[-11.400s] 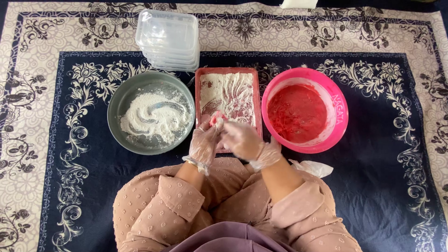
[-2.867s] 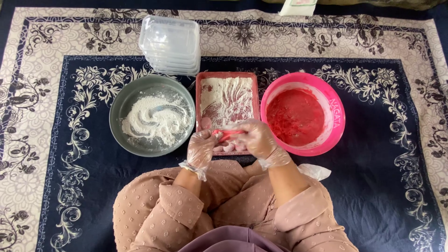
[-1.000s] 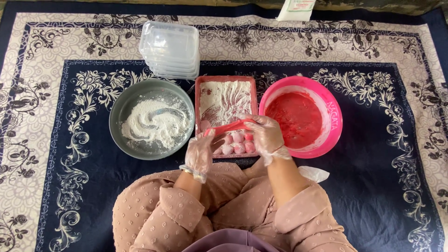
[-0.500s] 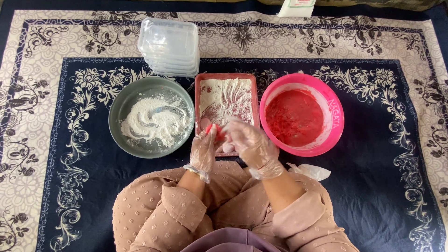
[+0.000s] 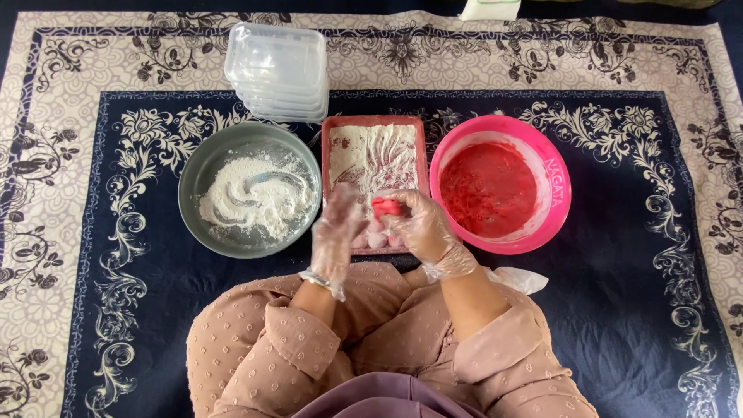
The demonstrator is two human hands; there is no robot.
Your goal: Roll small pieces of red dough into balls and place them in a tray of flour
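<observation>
Both my hands wear clear plastic gloves and meet over the near end of a red rectangular tray dusted with white flour. My right hand holds a small red lump of dough at its fingertips. My left hand is blurred beside it, fingers spread, close to the lump. Several pale pink floured dough balls lie in the tray's near end, partly hidden by my hands.
A grey round bowl with white flour stands left of the tray. A pink bowl of red dough stands on the right. Stacked clear plastic containers sit behind. A crumpled plastic glove lies by my right arm. Everything rests on a patterned carpet.
My right hand reached toward the pink bowl a second ago and came back over the tray with a red lump. My left hand has moved up beside it.
</observation>
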